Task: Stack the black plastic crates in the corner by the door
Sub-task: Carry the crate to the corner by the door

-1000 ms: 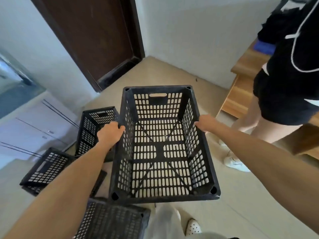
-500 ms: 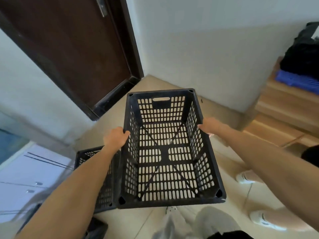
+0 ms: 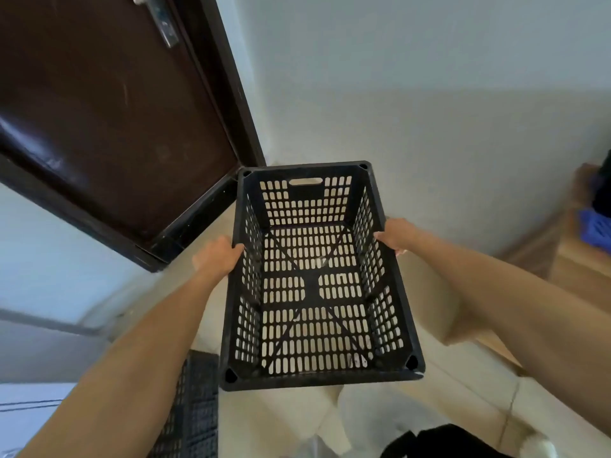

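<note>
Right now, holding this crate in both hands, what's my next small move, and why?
Probably ease the black crate forward and down toward the corner beside the door: left hand and right hand grip its side rims, it's empty, and bare floor shows through its slots.

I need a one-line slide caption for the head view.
Left hand and right hand grip an empty black crate by its long sides, near the corner beside the dark door.

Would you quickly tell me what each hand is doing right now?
Left hand: grips the left rim of the black crate.
Right hand: holds the crate's right side.
</note>
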Demonstrator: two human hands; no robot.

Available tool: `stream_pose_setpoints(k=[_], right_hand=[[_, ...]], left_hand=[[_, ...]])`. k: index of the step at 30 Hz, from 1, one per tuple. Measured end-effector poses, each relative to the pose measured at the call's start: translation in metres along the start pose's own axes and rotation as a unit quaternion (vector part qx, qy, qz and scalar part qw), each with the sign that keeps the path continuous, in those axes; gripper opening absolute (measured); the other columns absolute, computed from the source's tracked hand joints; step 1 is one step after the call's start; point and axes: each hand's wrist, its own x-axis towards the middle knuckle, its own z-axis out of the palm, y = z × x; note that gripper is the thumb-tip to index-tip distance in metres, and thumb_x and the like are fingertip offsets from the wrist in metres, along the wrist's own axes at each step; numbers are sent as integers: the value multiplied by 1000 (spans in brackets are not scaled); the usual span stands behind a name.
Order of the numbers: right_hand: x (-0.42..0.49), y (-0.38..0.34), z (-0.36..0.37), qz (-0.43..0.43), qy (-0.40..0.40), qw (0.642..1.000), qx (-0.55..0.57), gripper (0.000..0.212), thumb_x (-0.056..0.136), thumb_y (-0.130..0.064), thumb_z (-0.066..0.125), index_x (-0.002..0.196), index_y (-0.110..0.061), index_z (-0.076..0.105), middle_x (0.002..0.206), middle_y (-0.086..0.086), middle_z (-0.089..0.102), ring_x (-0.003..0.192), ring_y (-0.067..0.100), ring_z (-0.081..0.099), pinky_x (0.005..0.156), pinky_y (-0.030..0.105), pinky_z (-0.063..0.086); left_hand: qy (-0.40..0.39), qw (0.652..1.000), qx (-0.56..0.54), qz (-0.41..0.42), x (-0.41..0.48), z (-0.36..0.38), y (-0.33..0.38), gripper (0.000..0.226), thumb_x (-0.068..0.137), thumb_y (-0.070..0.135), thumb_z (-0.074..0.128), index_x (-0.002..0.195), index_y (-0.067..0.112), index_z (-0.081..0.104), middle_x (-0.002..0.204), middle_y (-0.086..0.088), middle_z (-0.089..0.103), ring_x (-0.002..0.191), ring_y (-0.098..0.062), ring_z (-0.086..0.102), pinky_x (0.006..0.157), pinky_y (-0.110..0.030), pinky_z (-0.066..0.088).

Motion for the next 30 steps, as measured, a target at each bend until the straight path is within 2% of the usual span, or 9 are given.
stream_pose_setpoints(k=[4,8,10,12,14,19,24,28,30], right_hand=[[74,-17,-56,0,16,1000,-13,41,104,-29,34,113,3,57,105,14,65,94,25,65,92,35,52],[140,-45,-101,-4,42,999,-26,38,105,-18,32,126,6,51,125,20,56,115,31,57,99,36,46],[178,-58,-121,-11,46,998,-47,35,104,-16,34,124,6,51,123,20,57,109,30,58,92,35,47],[219,-68,-137,-9,50,997,-61,30,102,-16,40,120,4,52,113,18,60,91,27,57,75,32,47],[259,-80,-150,-8,58,996,-69,28,101,-17,42,119,2,51,101,15,59,82,23,53,64,29,43],[345,-98,-169,28,49,996,-69,33,98,-15,45,127,0,44,99,14,54,83,23,51,70,32,43],[419,-104,-180,31,44,997,-48,37,96,-17,47,130,-3,39,102,14,55,83,24,51,71,34,46],[485,-100,-187,11,23,998,-58,34,97,-17,46,127,-2,42,104,13,57,93,27,57,78,37,49],[517,-95,-187,5,5,998,-61,32,97,-17,46,126,-2,43,99,11,54,88,26,54,76,37,48]], left_hand=[[-15,999,-32,-18,69,-12,35,32,97,46,46,99,16,57,90,-6,66,89,-23,64,84,-41,52],[-24,997,-66,-39,137,-13,58,35,97,43,49,99,11,61,78,-4,69,82,-22,68,85,-41,55],[-33,994,-88,-54,171,-14,68,34,97,39,49,99,9,64,81,-7,70,86,-23,68,87,-40,53],[-48,992,-95,-67,208,-14,76,37,97,39,49,101,7,66,83,-8,72,90,-23,67,89,-39,50],[-49,993,-83,-75,244,-10,83,38,98,40,47,102,7,67,77,-5,69,86,-19,64,83,-35,47],[-76,993,-47,-80,319,-4,107,30,101,38,44,100,11,56,69,2,57,70,-14,56,65,-30,42],[-118,986,-35,-109,374,8,125,33,100,41,44,106,11,57,80,-4,70,86,-23,69,85,-40,54],[-144,978,-55,-142,414,40,138,32,99,43,45,108,14,56,78,-2,72,82,-22,71,87,-42,53],[-149,973,-56,-165,429,61,146,31,98,44,45,106,15,56,76,-1,72,84,-23,71,89,-42,53]])
